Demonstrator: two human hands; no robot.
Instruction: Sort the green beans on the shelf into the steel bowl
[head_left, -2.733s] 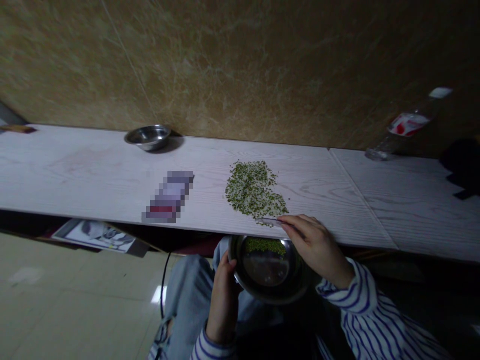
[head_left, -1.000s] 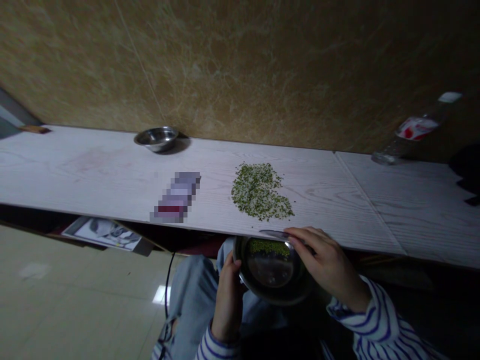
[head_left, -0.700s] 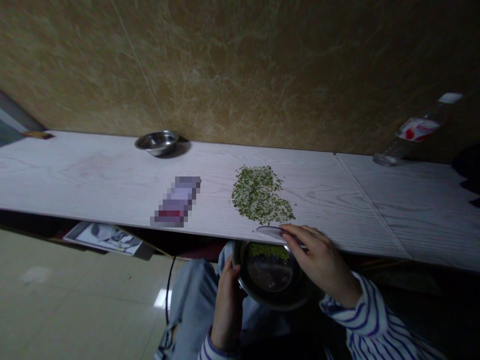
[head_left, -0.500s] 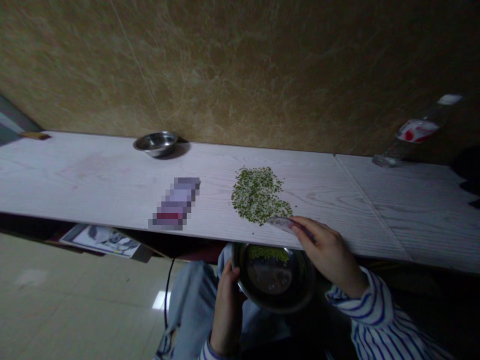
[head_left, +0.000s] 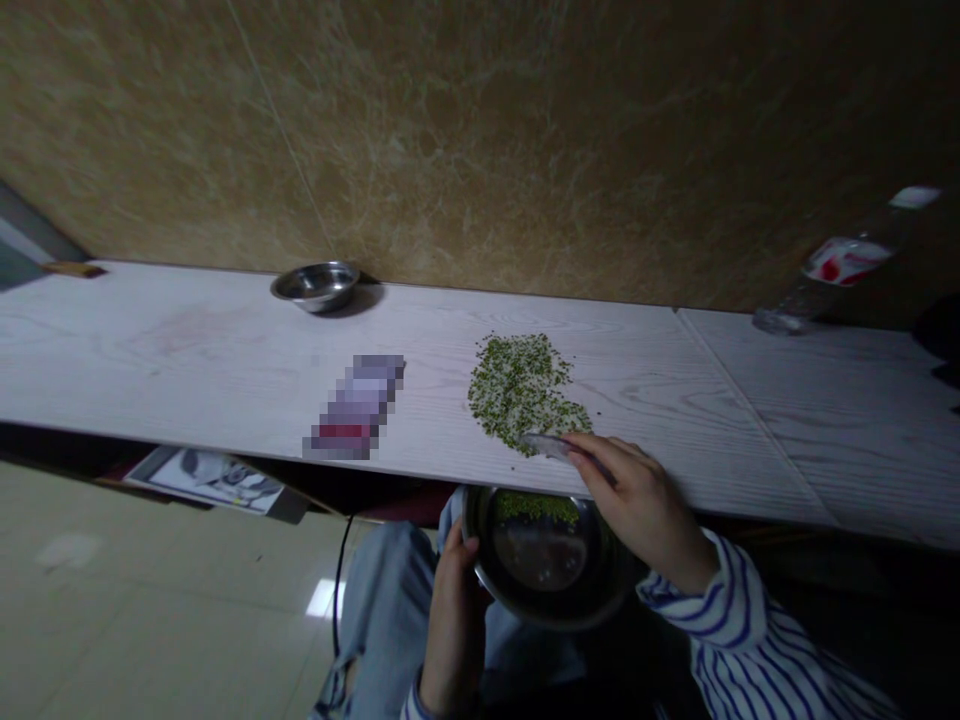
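A heap of small green beans (head_left: 523, 388) lies on the pale wooden table (head_left: 187, 350). My right hand (head_left: 637, 505) grips a thin flat card (head_left: 546, 445) whose edge rests at the near side of the heap. Below the table's front edge, my left hand (head_left: 450, 590) holds a steel bowl (head_left: 547, 560) by its left rim. Some green beans (head_left: 536, 506) sit at the far side of that bowl.
A second steel bowl (head_left: 315, 285) stands at the back by the brown wall. A blurred flat packet (head_left: 356, 405) lies left of the heap. A plastic bottle (head_left: 840, 265) lies at the far right. Printed papers (head_left: 217, 475) rest on a shelf below.
My right hand drew the card back to the table edge over the bowl, then moved it forward again to the near side of the heap. The left hand kept the bowl steady.
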